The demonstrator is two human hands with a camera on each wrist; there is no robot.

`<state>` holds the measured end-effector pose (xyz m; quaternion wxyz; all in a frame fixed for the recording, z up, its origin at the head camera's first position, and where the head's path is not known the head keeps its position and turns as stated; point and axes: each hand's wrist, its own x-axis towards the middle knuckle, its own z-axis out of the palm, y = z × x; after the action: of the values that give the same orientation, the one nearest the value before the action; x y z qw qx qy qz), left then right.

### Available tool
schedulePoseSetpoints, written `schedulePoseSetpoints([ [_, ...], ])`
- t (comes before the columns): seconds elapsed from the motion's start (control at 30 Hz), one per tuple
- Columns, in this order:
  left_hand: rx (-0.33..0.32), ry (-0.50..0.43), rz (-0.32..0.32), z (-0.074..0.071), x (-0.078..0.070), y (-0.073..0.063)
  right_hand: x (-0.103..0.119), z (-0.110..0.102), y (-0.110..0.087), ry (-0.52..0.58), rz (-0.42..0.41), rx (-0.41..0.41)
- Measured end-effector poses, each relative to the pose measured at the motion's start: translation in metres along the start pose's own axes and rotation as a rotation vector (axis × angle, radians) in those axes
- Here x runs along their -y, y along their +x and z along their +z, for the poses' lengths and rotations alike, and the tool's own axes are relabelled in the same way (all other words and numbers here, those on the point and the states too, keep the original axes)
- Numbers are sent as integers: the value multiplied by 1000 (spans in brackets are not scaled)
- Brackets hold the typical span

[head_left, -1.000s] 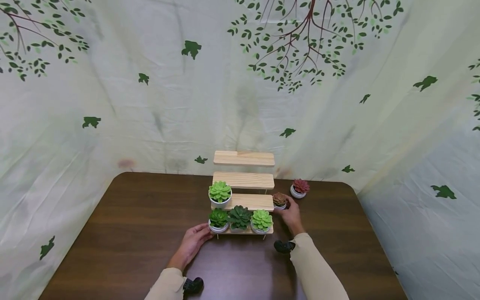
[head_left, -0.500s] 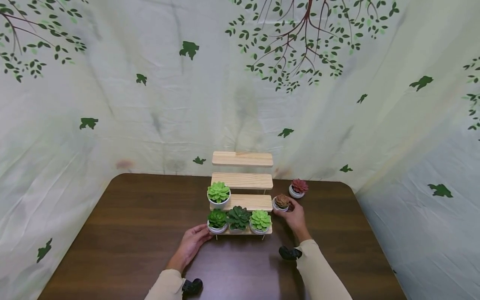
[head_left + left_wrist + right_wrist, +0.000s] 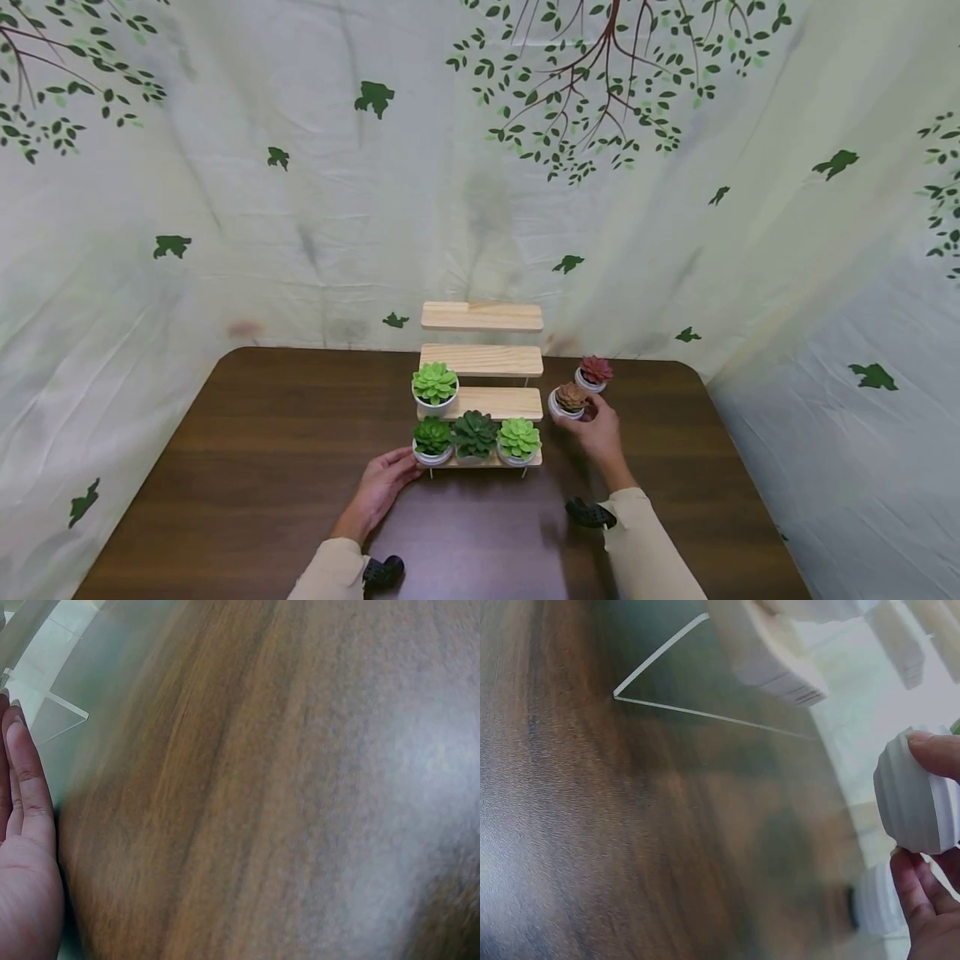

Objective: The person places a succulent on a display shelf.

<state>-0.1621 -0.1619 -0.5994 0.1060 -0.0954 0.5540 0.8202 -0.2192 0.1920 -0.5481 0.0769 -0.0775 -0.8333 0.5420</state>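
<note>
My right hand (image 3: 598, 433) grips the white ribbed pot of a brown succulent (image 3: 570, 397), to the right of a tiered wooden plant stand (image 3: 482, 360). The right wrist view shows thumb and fingers around the held pot (image 3: 915, 796), raised above the table. My left hand (image 3: 381, 487), fingers straight, has its fingertips at the left end of the lowest shelf, right by a potted green succulent (image 3: 432, 439). Beside that one on the same shelf are a dark green succulent (image 3: 475, 433) and a light green succulent (image 3: 519, 439). Another light green succulent (image 3: 435, 385) stands one shelf up.
A red succulent (image 3: 595, 372) in a white pot stands on the brown table (image 3: 285, 433), just behind the held one. The stand's top shelf (image 3: 482, 317) rises near the leaf-printed curtain (image 3: 315, 208). Thin white wire legs (image 3: 660, 654) support the stand.
My right hand has drawn the brown succulent away from the stand's right side, out to the right and toward the red one. The left hand stays at the lowest shelf.
</note>
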Motion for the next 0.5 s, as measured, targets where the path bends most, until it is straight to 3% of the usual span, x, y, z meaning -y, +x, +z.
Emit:
schedulePoseSetpoints([
  [0.27,25,-33,-6,-1,-4,-2,17,-10,-6,6,-44,-5],
  [0.5,31,-27,-4,1,-4,-2,33,-16,-10,-51,-64,-41],
])
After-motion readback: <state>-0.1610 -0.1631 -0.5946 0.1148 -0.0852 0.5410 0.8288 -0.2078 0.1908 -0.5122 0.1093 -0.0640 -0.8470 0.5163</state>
